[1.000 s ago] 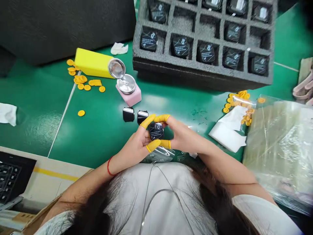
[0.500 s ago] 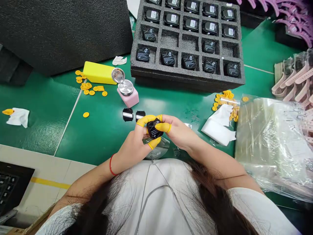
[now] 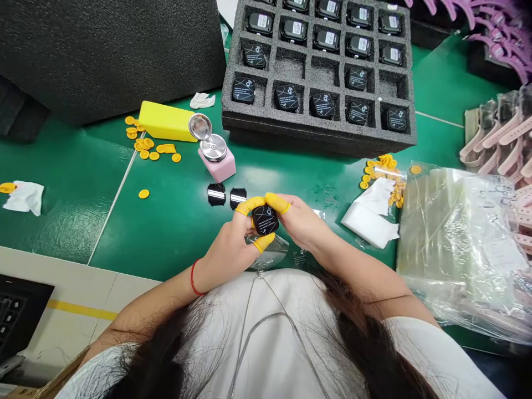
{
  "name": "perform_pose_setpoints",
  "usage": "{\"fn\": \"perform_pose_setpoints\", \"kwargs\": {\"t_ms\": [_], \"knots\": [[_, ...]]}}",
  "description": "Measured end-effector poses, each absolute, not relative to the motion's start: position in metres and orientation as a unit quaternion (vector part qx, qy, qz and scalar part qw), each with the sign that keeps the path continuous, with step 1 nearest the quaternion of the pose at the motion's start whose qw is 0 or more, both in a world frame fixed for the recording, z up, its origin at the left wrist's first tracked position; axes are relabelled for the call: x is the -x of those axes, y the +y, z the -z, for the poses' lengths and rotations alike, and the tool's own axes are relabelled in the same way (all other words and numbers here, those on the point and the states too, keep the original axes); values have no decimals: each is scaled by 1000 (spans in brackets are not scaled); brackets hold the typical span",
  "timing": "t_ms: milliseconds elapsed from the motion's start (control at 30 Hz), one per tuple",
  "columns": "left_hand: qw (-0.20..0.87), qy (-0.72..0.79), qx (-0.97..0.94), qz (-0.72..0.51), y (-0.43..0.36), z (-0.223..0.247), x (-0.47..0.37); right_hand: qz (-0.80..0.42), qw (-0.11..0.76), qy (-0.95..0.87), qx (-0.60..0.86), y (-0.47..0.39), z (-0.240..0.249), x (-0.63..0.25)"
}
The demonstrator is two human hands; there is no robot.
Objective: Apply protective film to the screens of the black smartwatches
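My left hand (image 3: 230,246), in yellow finger cots, grips a black square watch body (image 3: 265,221) by its edges. Its face, printed with white lines and lettering, is turned up towards me. My right hand (image 3: 305,223) pinches the same watch body at the upper right edge, the yellow-capped thumb at its corner and the other fingers mostly hidden behind. Two glossy black cover pieces (image 3: 216,194) lie just beyond my left hand, one partly behind its fingers. Clear film (image 3: 272,254) lies under my hands near my shirt.
A grey foam tray (image 3: 320,130) holds several watch bodies at the back. A pink dispenser bottle (image 3: 218,163) with raised lid stands by a yellow block (image 3: 168,122). Loose finger cots (image 3: 146,144), white wipes (image 3: 369,216) and a clear plastic bag (image 3: 453,238) lie around on the green table.
My right thumb has slid off the printed face up to the watch body's top right edge. More of the face now shows. The left hand keeps its grip.
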State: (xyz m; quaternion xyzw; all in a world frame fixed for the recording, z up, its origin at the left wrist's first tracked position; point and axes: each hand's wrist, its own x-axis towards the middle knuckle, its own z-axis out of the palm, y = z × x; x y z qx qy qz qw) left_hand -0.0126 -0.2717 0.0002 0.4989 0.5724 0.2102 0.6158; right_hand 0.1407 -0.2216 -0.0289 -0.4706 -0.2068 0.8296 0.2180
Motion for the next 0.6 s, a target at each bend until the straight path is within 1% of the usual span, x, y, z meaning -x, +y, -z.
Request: {"fn": "perform_pose_setpoints", "kwargs": {"t_ms": [100, 267, 367, 433, 500, 567, 600], "knots": [[639, 561, -469, -240, -269, 0, 13, -818, 219, -221, 483, -217, 30, -143], [639, 569, -466, -228, -269, 0, 14, -845, 165, -230, 453, -217, 25, -145], [645, 568, -452, -239, -270, 1, 15, -842, 172, -252, 445, -213, 18, -145], [647, 568, -439, -257, -270, 2, 17, -819, 200, -307, 442, -195, 14, -144], [640, 570, -435, -276, -270, 3, 20, -738, 280, -412, 455, -158, 12, -142], [631, 570, -439, -289, -270, 5, 23, -576, 380, -526, 497, -104, 16, -139], [632, 568, -440, -291, -271, 5, 24, -495, 390, -567, 531, -74, 22, -138]]}}
